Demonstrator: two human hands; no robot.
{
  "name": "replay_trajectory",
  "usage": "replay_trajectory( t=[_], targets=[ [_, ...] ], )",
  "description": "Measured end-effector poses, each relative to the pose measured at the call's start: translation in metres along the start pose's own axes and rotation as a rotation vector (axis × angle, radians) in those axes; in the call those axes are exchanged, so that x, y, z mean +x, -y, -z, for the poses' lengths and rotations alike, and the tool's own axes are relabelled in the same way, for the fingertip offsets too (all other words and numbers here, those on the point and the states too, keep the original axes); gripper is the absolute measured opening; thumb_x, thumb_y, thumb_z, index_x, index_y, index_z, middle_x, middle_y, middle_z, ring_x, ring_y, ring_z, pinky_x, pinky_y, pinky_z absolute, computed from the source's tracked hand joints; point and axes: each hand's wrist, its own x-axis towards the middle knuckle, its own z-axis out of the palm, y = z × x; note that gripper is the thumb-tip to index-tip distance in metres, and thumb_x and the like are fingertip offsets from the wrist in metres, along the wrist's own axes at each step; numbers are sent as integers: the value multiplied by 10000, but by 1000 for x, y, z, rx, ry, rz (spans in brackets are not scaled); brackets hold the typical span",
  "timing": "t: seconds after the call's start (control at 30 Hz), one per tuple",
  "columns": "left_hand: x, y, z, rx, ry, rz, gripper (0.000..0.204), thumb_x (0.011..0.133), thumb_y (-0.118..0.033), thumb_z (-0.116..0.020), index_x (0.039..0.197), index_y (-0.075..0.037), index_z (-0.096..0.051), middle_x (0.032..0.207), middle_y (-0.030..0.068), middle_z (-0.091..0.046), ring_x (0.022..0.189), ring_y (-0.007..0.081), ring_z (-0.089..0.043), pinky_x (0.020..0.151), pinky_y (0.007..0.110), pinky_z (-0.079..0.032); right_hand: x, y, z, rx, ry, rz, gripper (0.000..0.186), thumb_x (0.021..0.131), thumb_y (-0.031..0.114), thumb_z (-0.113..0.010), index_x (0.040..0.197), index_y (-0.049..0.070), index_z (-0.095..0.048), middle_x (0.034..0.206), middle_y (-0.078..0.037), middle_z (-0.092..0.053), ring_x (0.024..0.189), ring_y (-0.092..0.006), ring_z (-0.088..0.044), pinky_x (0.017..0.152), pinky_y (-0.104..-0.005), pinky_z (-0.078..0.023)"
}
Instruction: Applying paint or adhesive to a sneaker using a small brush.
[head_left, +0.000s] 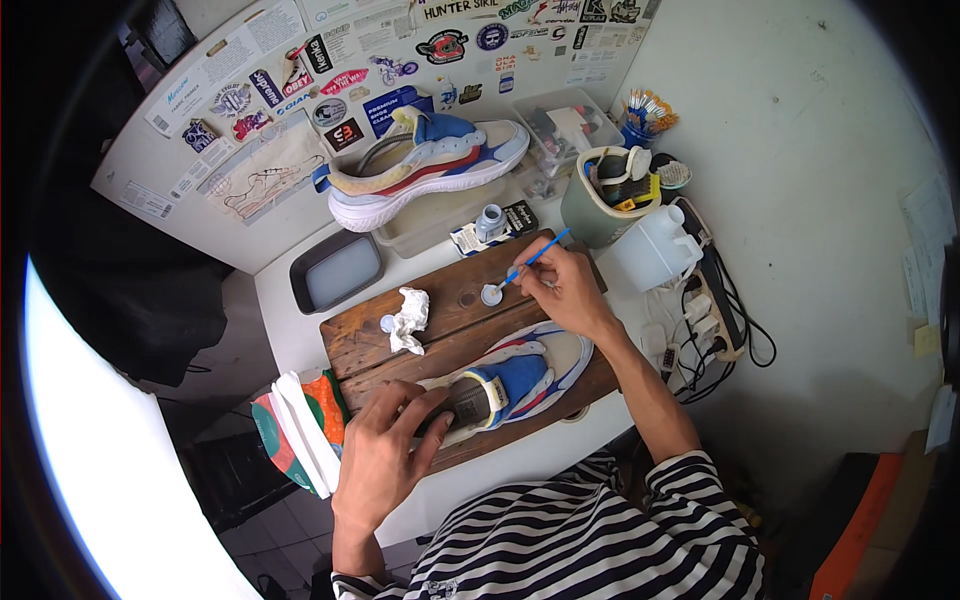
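Blue-white sneaker (pixel 515 375) flat on board; heel under left hand (pixel 385 450).

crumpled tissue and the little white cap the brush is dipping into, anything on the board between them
In the head view, only bare wooden board lies between the crumpled tissue and the small white cap, apart from a faint ring mark.

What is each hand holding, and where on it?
Right hand pinches a thin blue paintbrush low on its handle, near the tip. Left hand grips the sneaker at its heel.
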Motion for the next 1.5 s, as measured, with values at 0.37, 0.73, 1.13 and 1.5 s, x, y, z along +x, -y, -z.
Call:
replay_trajectory(
  t=[0.37, 0.73, 1.13, 1.5],
  targets=[
    [24, 0, -10, 129, 462, 43, 269, 950, -43, -640, 1193, 70, -628, 787, 271, -689, 788, 468, -695, 772, 516, -554, -9, 2, 17, 294, -70, -15, 74, 1049, -1, -596, 1110, -41, -585, 885, -154, -748, 774, -166, -742, 707, -284, -590],
    [16, 12, -10, -629, 628, 306, 250, 1037, -61, -540, 1237, 86, -578, 965, 204, -764, 879, 307, -773, 836, 394, -597, -25, 31, 54, 443, -111, 10, 78, 1046, -2, -592, 1117, -32, -604, 899, -173, -742, 775, -202, -729, 731, -341, -604],
    [-1, 69, -47, -1067, 547, 499, 341, 1072, -76, -536, 1381, 60, -581, 1157, 83, -731, 999, 140, -708, 940, 276, -547, 22, 12, 19, -113, 224, 84, 139, 980, 61, -710, 1076, -14, -643, 915, -128, -797, 857, -168, -773, 707, -311, -561],
    [3, 73, -47, -1265, 539, 579, 303, 1085, -74, -521, 1349, 65, -576, 1129, 92, -732, 964, 145, -717, 918, 276, -566, 26, 12, 14, -207, 239, 73, 152, 964, 69, -733, 1071, -7, -657, 903, -129, -799, 804, -162, -762, 657, -300, -540]
  ],
)
